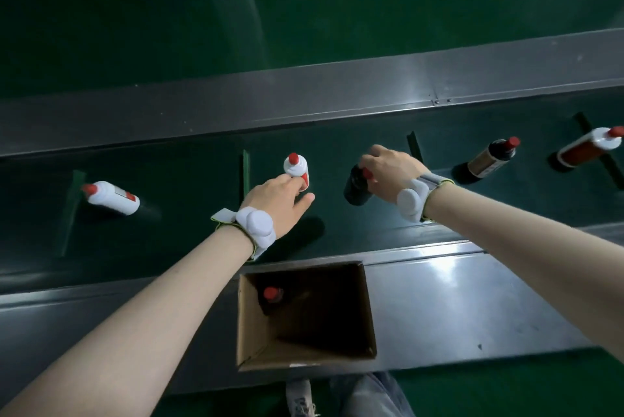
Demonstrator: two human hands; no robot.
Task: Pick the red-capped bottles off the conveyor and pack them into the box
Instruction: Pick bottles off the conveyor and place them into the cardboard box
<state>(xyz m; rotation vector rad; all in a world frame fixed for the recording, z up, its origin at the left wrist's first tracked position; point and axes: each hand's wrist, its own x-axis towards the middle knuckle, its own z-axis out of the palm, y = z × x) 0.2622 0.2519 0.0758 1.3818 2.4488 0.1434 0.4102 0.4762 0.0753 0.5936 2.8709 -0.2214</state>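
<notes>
both hands are out over the conveyor belt (189,214) at once, so this looks like the picking step, two bottles in one go. the right hand (388,168) is clenched over the neck of a dark bottle (356,189), red cap just peeking out under the fingers; the bottle stands on the belt, just beyond the cardboard box (250,322). the left hand (278,202) has its fingers curled against the body of a white bottle (296,167), thumb spread wide, so that grip does not look fully closed. that white bottle stands upright, beyond the box and a touch left of it.

inside the box, one dark red-capped bottle (271,297) stands in the far-left corner, with plenty of room beside it. further bottles wait on the belt: a white one lying down (113,197) well left of the box, and two more well right of it.

next, by my reading: firm up the left grip, lift both clear of the belt's near rail, and lower them upright beside the packed one.
</notes>
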